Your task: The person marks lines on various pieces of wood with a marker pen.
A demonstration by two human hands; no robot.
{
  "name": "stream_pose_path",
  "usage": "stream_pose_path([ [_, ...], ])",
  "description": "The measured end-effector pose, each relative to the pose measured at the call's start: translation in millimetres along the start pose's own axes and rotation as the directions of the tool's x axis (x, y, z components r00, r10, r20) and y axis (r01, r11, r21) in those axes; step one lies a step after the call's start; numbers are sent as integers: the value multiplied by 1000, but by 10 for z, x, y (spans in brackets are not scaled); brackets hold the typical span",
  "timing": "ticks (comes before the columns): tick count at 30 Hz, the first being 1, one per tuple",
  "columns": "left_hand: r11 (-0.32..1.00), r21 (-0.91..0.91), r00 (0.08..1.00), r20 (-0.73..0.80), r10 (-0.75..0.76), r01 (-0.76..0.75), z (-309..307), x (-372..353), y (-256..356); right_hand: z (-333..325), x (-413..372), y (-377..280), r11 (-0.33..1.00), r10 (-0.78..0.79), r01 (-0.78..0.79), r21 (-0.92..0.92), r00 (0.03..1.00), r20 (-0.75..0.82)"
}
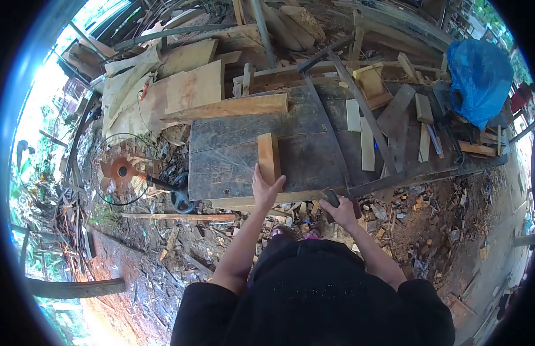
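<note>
My left hand is closed around the near end of a smooth, orange-brown wooden block, its thumb along the right side. The block lies lengthwise away from me over the dark worktable, close to its front edge. In my right hand, held just off that edge and to the right of the block, is a small, dark, flat piece. Fingers and palm cover much of that piece, and I cannot tell its kind.
Boards and offcuts lie on the table's right side beside a blue plastic bag. A long plank rests across the back left. A fan stands at the left. Wood scraps litter the ground.
</note>
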State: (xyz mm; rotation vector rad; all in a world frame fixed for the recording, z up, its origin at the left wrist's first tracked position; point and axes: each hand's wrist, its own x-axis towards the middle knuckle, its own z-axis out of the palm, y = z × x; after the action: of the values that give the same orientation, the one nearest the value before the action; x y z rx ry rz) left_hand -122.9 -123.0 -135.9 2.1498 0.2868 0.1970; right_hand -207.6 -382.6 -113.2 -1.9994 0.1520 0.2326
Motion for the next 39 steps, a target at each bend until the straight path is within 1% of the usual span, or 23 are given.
stream_pose_path([
  [1,997,37,996,-48,69,-67,-2,-66,-31,26,14,-57,1000,21,-20,22,999,-29],
  [2,992,-104,998,11,68,-67,-25,-102,-66,60,36,-121,998,42,-39,44,998,-57],
  [3,992,-110,998,11,69,-67,-48,-158,-100,98,78,-176,999,41,-38,39,997,-60],
  [5,986,-97,991,22,136,-133,-71,-262,-163,198,187,-296,962,70,-47,269,995,-75],
  [7,974,-169,986,33,161,-154,-82,-267,-211,355,368,-463,971,26,0,239,994,-106],
  [9,944,-320,991,73,108,-79,-93,-263,-231,550,562,-696,978,-12,40,206,991,-136],
  [10,942,-327,991,83,106,-73,-105,-258,-230,650,650,-870,979,-42,68,194,990,-134],
  [12,960,-142,969,17,248,-243,-145,-233,-225,910,787,-1107,982,-65,89,169,988,-141],
  [15,958,-114,959,73,273,-264,-216,-187,-278,1273,1012,-1300,978,-147,179,107,956,-254],
  [16,924,-199,936,67,345,-326,-266,-166,-296,1367,1051,-1295,984,-156,176,35,934,-322],
  [17,940,-191,944,121,308,-283,-284,-144,-318,1404,1072,-1277,979,-203,192,-65,909,-365],
  [20,955,-178,947,177,268,-237,-234,-144,-469,1390,1052,-1275,983,-88,12,-182,904,-419],
  [21,939,-253,939,194,285,-232,-243,-137,-517,1349,1037,-1253,996,-63,30,-85,911,-407],
  [23,905,-351,916,226,332,-241,-276,-122,-472,1333,1037,-1059,993,-23,-31,-110,888,-460],
  [25,933,-345,927,309,213,-100,-340,-38,-410,1309,1025,-1048,1000,-17,10,-19,918,-395],
  [26,925,-359,917,318,243,-120,-303,21,-435,1281,1012,-1053,1000,-22,14,-22,905,-425],
  [28,836,-548,931,321,174,32,-239,141,-419,1190,890,-1075,994,77,-32,109,895,-440],
  [29,833,-553,920,335,202,19,-218,218,-374,1132,845,-1064,993,79,-28,114,880,-468],
  [31,930,-362,948,272,166,-59,-242,380,-182,1029,745,-975,976,214,-210,63,847,-487],
  [32,968,-235,955,258,147,-86,-184,482,-165,991,695,-929,975,218,-210,74,833,-508],
  [33,966,-238,949,269,166,-101,-184,545,-37,954,644,-894,972,219,-228,50,819,-531],
  [35,995,-93,963,265,46,-22,-241,638,239,911,532,-840,969,224,-245,38,796,-562],
  [39,969,-245,956,273,108,-40,-22,794,33,863,401,-649,985,168,-157,77,739,-653],
])
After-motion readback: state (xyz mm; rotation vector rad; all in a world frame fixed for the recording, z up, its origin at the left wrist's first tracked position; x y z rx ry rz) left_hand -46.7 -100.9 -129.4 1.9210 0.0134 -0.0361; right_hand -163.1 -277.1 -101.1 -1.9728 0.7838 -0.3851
